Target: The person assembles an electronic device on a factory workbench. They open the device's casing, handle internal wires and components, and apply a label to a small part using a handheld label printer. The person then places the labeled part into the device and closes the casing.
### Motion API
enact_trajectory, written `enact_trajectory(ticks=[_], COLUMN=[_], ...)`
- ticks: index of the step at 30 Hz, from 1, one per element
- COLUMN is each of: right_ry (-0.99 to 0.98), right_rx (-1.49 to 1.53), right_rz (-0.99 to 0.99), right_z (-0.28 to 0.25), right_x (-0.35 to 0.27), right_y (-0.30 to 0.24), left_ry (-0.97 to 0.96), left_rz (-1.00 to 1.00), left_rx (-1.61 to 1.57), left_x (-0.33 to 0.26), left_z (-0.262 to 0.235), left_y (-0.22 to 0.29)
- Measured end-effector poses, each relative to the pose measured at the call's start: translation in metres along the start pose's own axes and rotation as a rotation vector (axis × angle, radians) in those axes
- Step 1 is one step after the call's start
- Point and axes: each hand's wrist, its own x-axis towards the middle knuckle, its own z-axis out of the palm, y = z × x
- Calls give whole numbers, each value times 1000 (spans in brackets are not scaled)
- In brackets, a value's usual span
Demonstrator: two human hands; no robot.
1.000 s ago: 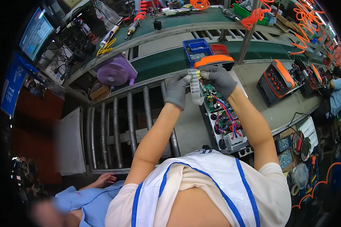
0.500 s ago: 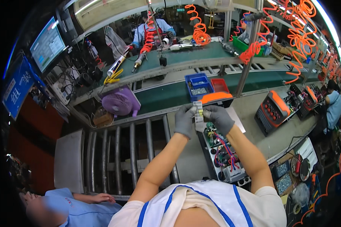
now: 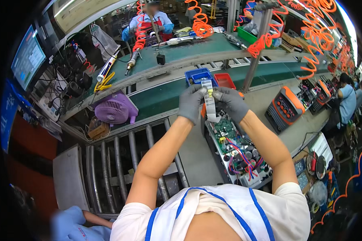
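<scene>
A white printed label strip point(image 3: 210, 107) with a small yellow patch hangs between my two grey-gloved hands. My left hand point(image 3: 191, 103) pinches its upper left edge. My right hand point(image 3: 233, 104) is closed at the strip's right edge, thumb and finger by the yellow patch. The strip's lower end curls just above an opened machine point(image 3: 226, 130), whose green circuit boards, red and blue wires and round black parts are exposed. My hands hide part of its far end.
A blue bin point(image 3: 201, 74) and a red bin point(image 3: 224, 81) stand beyond my hands. Metal rollers point(image 3: 119, 164) lie to the left, near a purple fan point(image 3: 112, 111). Orange-fronted machines point(image 3: 285, 108) stand at right. Coiled orange hoses point(image 3: 200, 24) hang overhead. Other people are nearby.
The view has shifted, showing more of the opened machine. My hands still hold the strip, which now hangs longer below my fingers. The person at lower left shows less.
</scene>
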Motion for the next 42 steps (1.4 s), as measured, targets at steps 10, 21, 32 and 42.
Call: enact_trajectory(ticks=[10,21,32,42], right_ry=[-48,137,221,-111], right_rx=[-389,-577,-631,-1631], right_rz=[-179,-520,-680,-850], right_z=[17,68,83,22], right_x=[122,263,257,239], right_y=[-80,-233,-224,-177], left_ry=[53,233,241,-296], left_rz=[77,523,504,116], left_rx=[81,398,195,48], left_x=[108,213,242,201], left_z=[-20,14,6,-20], left_y=[76,182,178,133])
